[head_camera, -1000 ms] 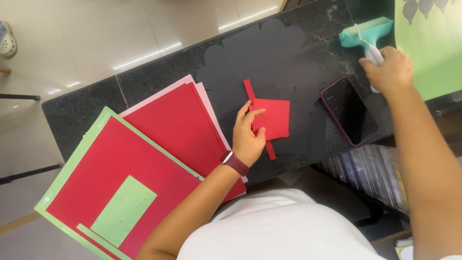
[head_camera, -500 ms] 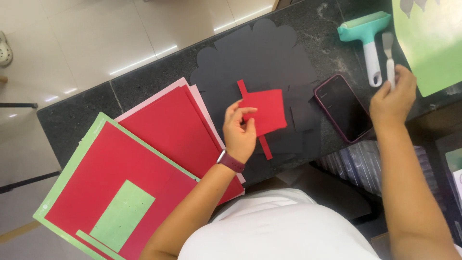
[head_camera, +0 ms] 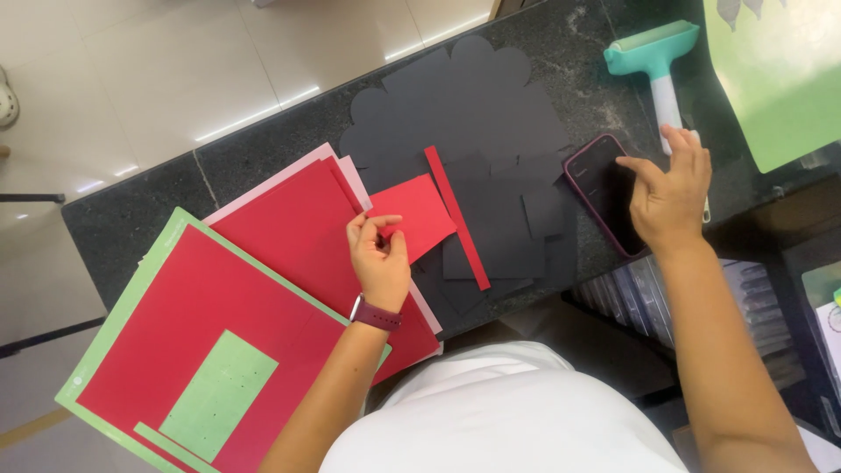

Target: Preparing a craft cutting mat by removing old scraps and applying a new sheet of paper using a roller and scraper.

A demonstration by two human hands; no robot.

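Head view: left hand (head_camera: 378, 254) pinches the lower-left corner of a red paper square (head_camera: 419, 215), which lies on black paper cutouts (head_camera: 464, 114) on the dark stone desk (head_camera: 131, 219). Right hand (head_camera: 670, 188), fingers loosely spread, holds nothing; its fingertips touch a phone (head_camera: 600, 180). Teal roller (head_camera: 657, 52) lies just beyond.

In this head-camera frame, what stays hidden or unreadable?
- Green sheet: cut off by the top and right edges of the head view.
- Phone: right part covered by the right hand; screen dark.
- Red paper piece: left corner hidden under the left hand.
- Green cutting mat: lower corner cropped.
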